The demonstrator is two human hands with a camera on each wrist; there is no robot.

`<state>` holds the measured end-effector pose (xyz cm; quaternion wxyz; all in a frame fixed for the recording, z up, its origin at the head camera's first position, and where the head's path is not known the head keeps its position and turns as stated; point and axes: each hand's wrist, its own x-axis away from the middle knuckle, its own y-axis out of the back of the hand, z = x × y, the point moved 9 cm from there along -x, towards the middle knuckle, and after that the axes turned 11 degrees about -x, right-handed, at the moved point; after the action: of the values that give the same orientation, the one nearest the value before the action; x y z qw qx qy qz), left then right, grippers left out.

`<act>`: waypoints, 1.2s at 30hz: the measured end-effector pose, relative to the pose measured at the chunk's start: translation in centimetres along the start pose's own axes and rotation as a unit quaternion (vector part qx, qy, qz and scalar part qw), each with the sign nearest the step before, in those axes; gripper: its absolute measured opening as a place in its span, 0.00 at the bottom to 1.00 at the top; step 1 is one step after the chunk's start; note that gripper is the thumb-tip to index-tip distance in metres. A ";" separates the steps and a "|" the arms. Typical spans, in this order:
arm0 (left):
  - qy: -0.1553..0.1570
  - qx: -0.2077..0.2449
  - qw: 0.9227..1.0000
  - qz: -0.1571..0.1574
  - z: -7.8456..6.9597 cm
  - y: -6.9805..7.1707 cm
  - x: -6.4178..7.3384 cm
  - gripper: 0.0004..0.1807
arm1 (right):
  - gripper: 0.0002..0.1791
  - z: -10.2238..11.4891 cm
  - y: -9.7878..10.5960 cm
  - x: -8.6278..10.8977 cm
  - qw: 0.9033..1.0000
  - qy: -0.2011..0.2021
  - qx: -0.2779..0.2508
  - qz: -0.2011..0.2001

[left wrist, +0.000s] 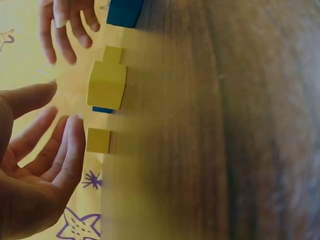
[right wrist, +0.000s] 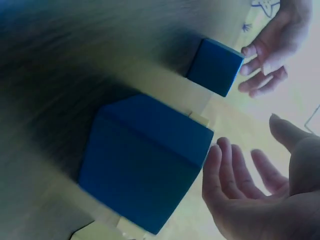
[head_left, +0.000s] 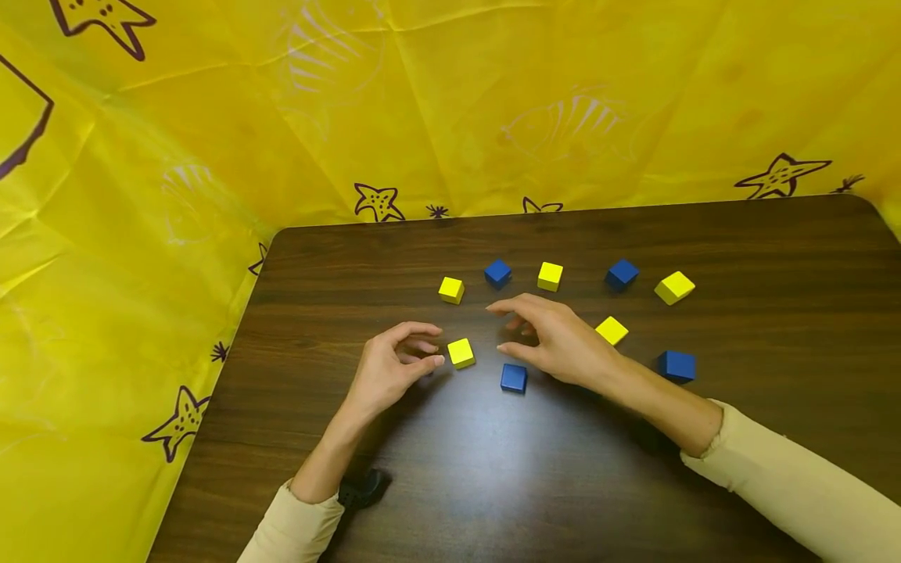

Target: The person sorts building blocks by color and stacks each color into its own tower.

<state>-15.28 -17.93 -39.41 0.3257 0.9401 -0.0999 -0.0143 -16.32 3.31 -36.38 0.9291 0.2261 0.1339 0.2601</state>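
Note:
My left hand (head_left: pixel 390 366) hovers over the table with thumb and fingers apart and nothing between them. Just right of its fingertips sits a yellow cube (head_left: pixel 461 353), which also appears as the large yellow block (left wrist: pixel 106 86) in the left wrist view. Loosely bent, the fingers of my right hand (head_left: pixel 563 340) are spread from the thumb and hold nothing. A blue cube (head_left: pixel 514 378) lies below that hand's thumb. Behind the right hand and forearm are a yellow cube (head_left: pixel 612 331), partly covered, and a blue cube (head_left: pixel 677 366), large in the right wrist view.
A loose arc of cubes lies farther back: yellow (head_left: pixel 451 290), blue (head_left: pixel 497 273), yellow (head_left: pixel 550 276), blue (head_left: pixel 622 275) and yellow (head_left: pixel 674 288). The dark wooden table (head_left: pixel 450 485) meets a yellow patterned cloth (head_left: pixel 450 109) behind and at left. A black strap (head_left: pixel 364 489) shows at the left wrist.

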 end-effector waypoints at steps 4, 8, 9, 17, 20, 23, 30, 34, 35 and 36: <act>0.018 -0.007 1.000 0.021 0.2 -0.3 0.0 0.21 | 0.28 0.1 -0.7 -0.4 1.000 -0.004 -0.010 0.000; 0.029 -0.015 0.999 0.032 0.3 -0.7 -0.1 0.21 | 0.25 0.1 -1.9 -0.8 1.000 -0.015 -0.022 0.001; 0.030 -0.017 0.999 0.033 0.3 -0.8 -0.1 0.21 | 0.24 0.1 -2.2 -0.9 0.999 -0.022 -0.023 0.000; 0.027 -0.033 0.999 0.028 0.2 -1.4 -0.6 0.20 | 0.23 -0.6 -3.7 -1.5 0.998 -0.068 -0.008 -0.006; 0.025 -0.035 0.999 0.029 0.1 -1.4 -0.6 0.19 | 0.23 -0.6 -3.9 -1.7 0.997 -0.077 -0.002 -0.004; 0.025 -0.040 0.998 0.032 0.2 -1.4 -0.6 0.19 | 0.22 -0.6 -3.9 -1.9 0.996 -0.084 -0.002 -0.003; 0.029 -0.054 0.997 0.038 0.4 -1.8 -0.7 0.18 | 0.19 -1.0 -4.1 -2.4 0.994 -0.108 0.003 -0.001; 0.035 -0.049 0.997 0.041 0.3 -1.9 -0.7 0.18 | 0.19 -1.3 -4.5 -2.7 0.994 -0.108 0.001 0.002; 0.035 -0.047 0.997 0.041 0.3 -2.0 -0.7 0.17 | 0.19 -1.3 -4.6 -2.7 0.994 -0.106 0.002 0.002; 0.035 -0.044 0.998 0.040 0.3 -2.0 -0.8 0.17 | 0.18 -1.3 -4.7 -2.8 0.995 -0.105 0.002 0.002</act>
<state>-15.70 -16.41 -40.92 0.3705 0.9199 -0.1258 0.0270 -17.11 -1.29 -39.47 0.9369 0.2546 0.0362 0.2366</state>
